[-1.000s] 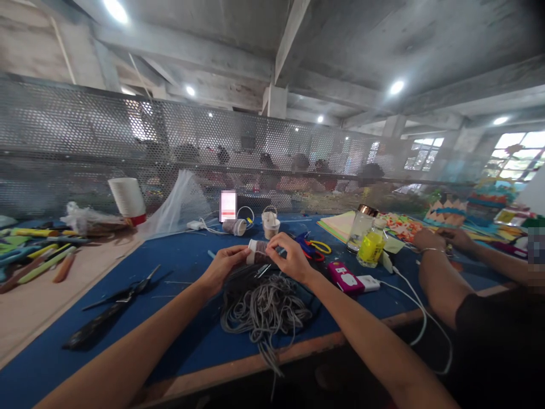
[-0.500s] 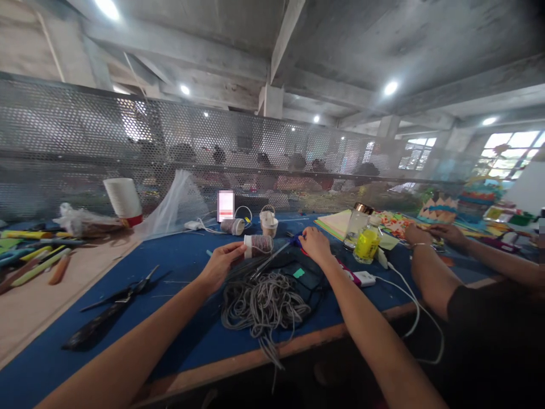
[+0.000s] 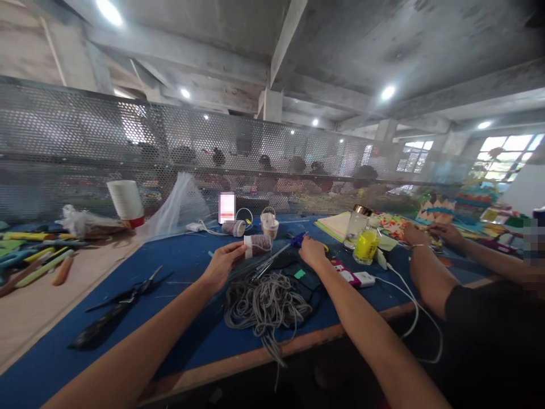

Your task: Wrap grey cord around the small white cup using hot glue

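My left hand point(image 3: 225, 262) grips the white rim of a small yarn-wrapped cup point(image 3: 259, 245), which lies on its side above the blue tabletop. My right hand point(image 3: 313, 251) is closed on the blue handle of a tool point(image 3: 297, 240), whose thin metal shaft seems to point left and down toward the cord; its exact kind is unclear. Between my forearms lies a tangled heap of grey cord point(image 3: 268, 304). Behind the held cup are another wrapped cup point(image 3: 234, 228) on its side and an upright cup with a handle point(image 3: 269, 224).
Black-handled scissors point(image 3: 113, 318) lie at left, near stacked paper cups point(image 3: 125, 201). Right of my right hand stand a glass jar point(image 3: 355, 230) and a bottle of yellow liquid point(image 3: 367, 244), with a white cable point(image 3: 404, 278). A co-worker's hands point(image 3: 419, 236) work at far right.
My right hand has turned and its fingers have drawn in around the blue handle. My left hand still holds the cup in nearly the same place.
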{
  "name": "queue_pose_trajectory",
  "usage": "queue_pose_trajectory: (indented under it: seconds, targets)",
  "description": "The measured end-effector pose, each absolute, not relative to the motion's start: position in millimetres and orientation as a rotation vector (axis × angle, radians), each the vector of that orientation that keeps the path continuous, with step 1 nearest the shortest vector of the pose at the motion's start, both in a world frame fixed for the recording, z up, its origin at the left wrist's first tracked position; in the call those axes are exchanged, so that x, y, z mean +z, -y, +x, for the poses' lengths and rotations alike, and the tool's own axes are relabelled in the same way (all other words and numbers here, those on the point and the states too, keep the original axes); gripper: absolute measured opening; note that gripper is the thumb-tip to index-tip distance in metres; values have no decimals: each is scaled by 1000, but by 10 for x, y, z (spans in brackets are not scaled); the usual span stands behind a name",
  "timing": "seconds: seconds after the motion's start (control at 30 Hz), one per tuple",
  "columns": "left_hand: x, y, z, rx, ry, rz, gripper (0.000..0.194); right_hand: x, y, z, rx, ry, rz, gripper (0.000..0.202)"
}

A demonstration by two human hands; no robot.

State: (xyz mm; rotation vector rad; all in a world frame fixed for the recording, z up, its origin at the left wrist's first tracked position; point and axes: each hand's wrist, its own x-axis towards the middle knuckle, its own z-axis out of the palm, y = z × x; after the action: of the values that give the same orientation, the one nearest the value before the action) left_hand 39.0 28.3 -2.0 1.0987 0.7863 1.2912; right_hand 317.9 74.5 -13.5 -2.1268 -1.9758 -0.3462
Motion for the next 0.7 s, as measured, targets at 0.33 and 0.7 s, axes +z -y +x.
queue_pose_trajectory:
  seconds: [0.33, 0.7]
  targets:
    - [-41, -374, 313, 1465, -834, 1048, 42, -131, -717, 3146, -378, 1922, -2119, 34]
    - [-51, -413, 295, 1592, -916, 1036, 42, 124, -654, 3219, -233, 1608, -2033, 37]
